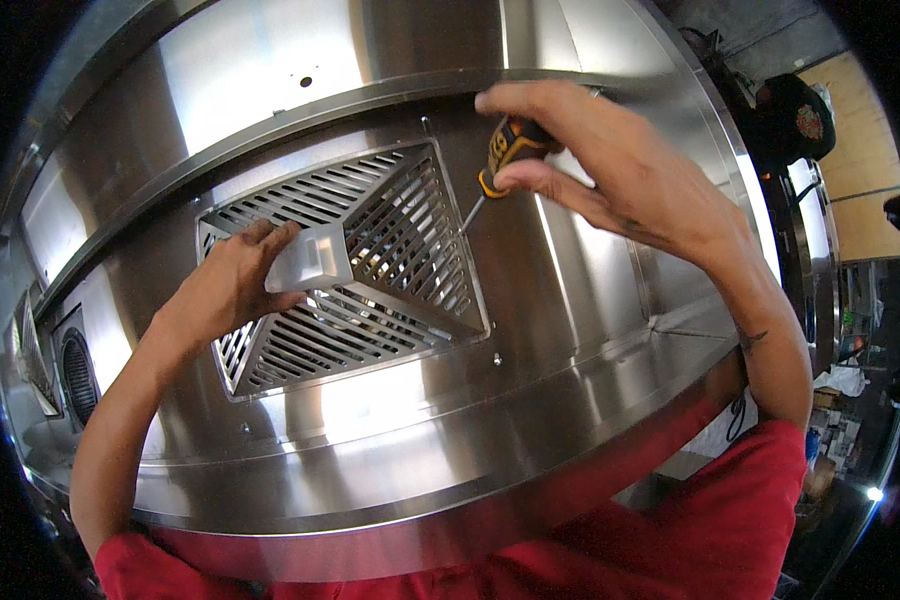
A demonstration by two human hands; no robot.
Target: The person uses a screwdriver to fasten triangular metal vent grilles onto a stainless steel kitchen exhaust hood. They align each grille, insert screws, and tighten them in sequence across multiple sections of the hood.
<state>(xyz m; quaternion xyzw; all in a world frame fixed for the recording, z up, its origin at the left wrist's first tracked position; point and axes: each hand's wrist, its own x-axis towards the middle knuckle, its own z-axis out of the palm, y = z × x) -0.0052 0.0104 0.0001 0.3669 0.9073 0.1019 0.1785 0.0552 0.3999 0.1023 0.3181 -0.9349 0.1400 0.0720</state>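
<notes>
While the grille (400,240), set on the panel (520,290), is being gripped centrally by the left hand (232,272), a screwdriver (502,160) is being clasped by the right hand (635,165) at the seemingly unfinished right edge (477,293).

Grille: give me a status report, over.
Left hand gripping grille centre. Right hand holding screwdriver, shaft at grille's right edge. No obstruction visible.

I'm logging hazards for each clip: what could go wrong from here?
The screwdriver in the right hand slants toward the right edge of the slotted grate; its tip could slip and scratch the steel panel. The left hand holds the raised centre block; a slip there might jolt the grate.
</notes>
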